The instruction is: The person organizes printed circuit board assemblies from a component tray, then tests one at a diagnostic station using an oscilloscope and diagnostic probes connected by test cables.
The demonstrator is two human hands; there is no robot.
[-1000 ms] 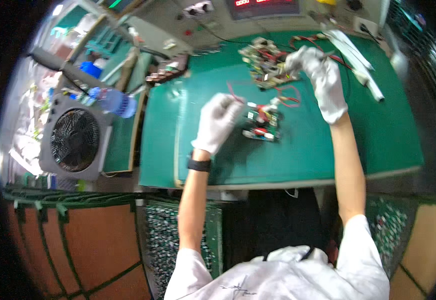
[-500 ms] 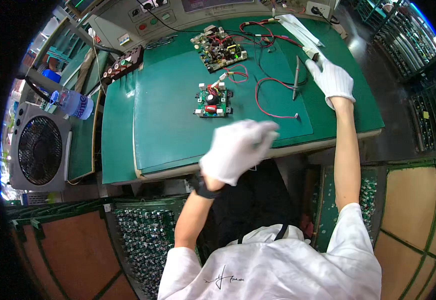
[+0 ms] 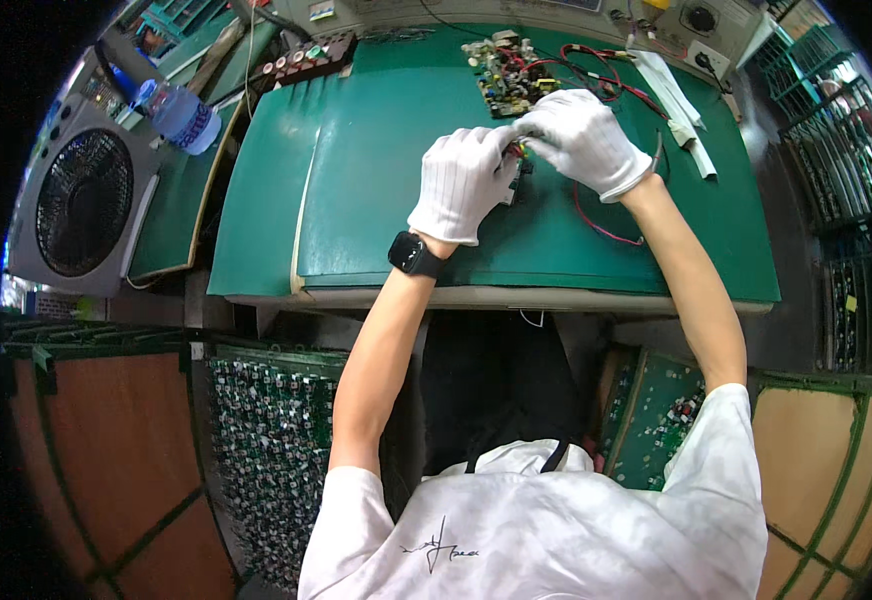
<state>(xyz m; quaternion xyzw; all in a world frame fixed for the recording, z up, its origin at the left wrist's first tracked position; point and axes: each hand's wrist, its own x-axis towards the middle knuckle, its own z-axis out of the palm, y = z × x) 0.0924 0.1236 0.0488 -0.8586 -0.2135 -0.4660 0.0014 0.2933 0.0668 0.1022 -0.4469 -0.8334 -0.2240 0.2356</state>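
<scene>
Both hands wear white knit gloves and meet over a small green circuit board (image 3: pixel 523 182), which they mostly cover. My left hand (image 3: pixel 464 180) is closed at the board's left side, its fingertips hidden behind the glove. From the right, my right hand (image 3: pixel 578 140) reaches across, thumb and fingers pinched together close to the left fingertips. Whatever sits in either pinch is hidden; a bit of red and yellow-green shows between the gloves. Just beyond my right hand lies a larger circuit board (image 3: pixel 501 72) crowded with parts and wires.
Red and black wires (image 3: pixel 611 232) trail over the green mat (image 3: pixel 376 200). White strips (image 3: pixel 668 90) and a pen-like probe (image 3: pixel 658 150) lie at the right. A dark block with round fittings (image 3: pixel 306 60), a bottle (image 3: pixel 181 115) and a fan (image 3: pixel 84 200) stand left. Board-filled racks (image 3: pixel 271 430) flank me below.
My right hand has left the white strips and come left to the small board. My left hand has moved up to meet it. The whole view has shifted.
</scene>
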